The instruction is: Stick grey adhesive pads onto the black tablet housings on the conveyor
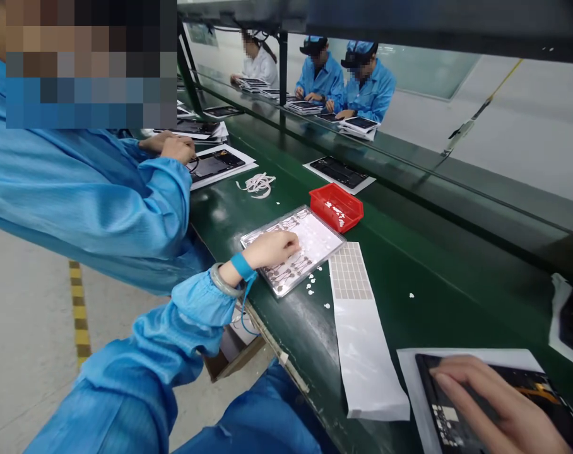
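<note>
My left hand (273,248), with a blue wrist strap and a bangle, is over a clear-edged tray (317,236) holding rows of small parts with thin leads. Its fingers are bent together at the tray's middle; anything between them is too small to make out. At the lower right, my right hand (499,403) is above a black device panel (476,372) that lies on a white sheet (409,372). Its thumb and index finger are pressed together near the panel's upper left corner, and their contents cannot be made out.
A red bin (336,208) with white bits stands behind the tray. A sticker strip (369,353) lies between my hands. White scraps dot the green bench (438,252). At left, a co-worker's hands (175,148) are over another panel. Three people sit across the bench. Another panel (338,171) lies farther back.
</note>
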Motion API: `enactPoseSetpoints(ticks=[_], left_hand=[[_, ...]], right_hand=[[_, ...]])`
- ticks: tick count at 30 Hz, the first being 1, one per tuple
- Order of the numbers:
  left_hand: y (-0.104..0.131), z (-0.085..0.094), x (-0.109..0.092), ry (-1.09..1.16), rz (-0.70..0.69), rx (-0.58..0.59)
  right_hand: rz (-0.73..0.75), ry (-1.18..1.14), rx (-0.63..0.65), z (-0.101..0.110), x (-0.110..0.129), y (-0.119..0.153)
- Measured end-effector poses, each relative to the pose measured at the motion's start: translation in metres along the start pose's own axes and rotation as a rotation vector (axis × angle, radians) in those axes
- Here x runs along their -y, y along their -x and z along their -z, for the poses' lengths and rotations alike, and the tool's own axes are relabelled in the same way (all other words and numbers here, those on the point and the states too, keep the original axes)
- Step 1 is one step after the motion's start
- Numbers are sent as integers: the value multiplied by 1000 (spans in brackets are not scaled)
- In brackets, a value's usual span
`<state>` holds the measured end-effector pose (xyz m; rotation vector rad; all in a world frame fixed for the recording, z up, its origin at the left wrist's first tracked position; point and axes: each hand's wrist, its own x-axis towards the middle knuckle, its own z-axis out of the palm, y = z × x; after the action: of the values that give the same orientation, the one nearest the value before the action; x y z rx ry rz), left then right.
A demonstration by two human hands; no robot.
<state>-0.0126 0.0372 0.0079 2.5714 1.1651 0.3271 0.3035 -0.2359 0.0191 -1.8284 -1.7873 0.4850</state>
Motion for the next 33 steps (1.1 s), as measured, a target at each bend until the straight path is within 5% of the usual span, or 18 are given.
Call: enactPoseSetpoints(ticks=[5,7,9,12,15,23,33], left_hand=[[14,4,-13,140,-11,-169],[28,0,-34,198,-77,-311],[44,-9,-55,318,-219,-573],[65,-27,-75,241,-371,-786],[77,-43,-78,127,-367,-882],[80,-51,-70,5,-525,-959],[70,-45,-71,52,-354,-697]], right_hand=[[-128,-344,337,-34,78,-66],[-301,-647,454,-54,102,-86],[-455,-1004,539,-73,118,-99],[-533,-1387,524,-94,129,-109],[-548,-1518,455,-104,127,-108],[-624,-1458,577,-102,119,-102],[-227,-605,204,-97,105,-129]])
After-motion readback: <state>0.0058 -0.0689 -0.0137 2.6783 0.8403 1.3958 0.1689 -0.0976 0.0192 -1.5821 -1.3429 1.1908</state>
